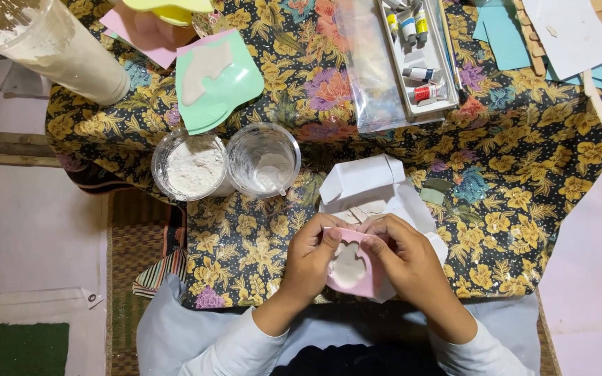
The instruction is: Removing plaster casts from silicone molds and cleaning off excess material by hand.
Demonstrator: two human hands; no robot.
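A: How do the hands sit?

B: Both come up from the bottom edge in pale sleeves, wrists angled inward so the hands meet. The left hand point(311, 254) and the right hand point(404, 256) curl around a small pink mould point(357, 277), thumbs on top, the other fingers tucked underneath

A: And the fingers themselves?

B: Bent and drawn together, pinching the mould's rim from both sides. The left thumb point(330, 237) presses the upper left edge; the right fingers point(377, 245) clamp the upper right. Neither hand is spread

A: What is in the mould?

B: A pale, whitish plaster cast point(348, 266) fills the hollow between the two thumbs

A: Just past the fingertips?

B: A white folded paper box point(360, 177) lies open, touching the far side of the hands, with flat pale broken pieces point(360, 211) in it

A: Further out, on the left hand's side?

B: Two clear round cups side by side. The farther cup point(189, 166) holds white powder nearly to the top; the nearer cup point(264, 159) holds only a white smear and a small lump. Beyond them lies a green mould point(217, 80) with a pale cast in it, and a tall clear tub point(50, 43) of whitish mix at the far corner

A: And beyond the right hand?

B: A tray of small paint tubes point(418, 52), well apart, then blue and white sheets point(566, 35) with wooden sticks. Everything rests on a flowered cloth point(524, 181)
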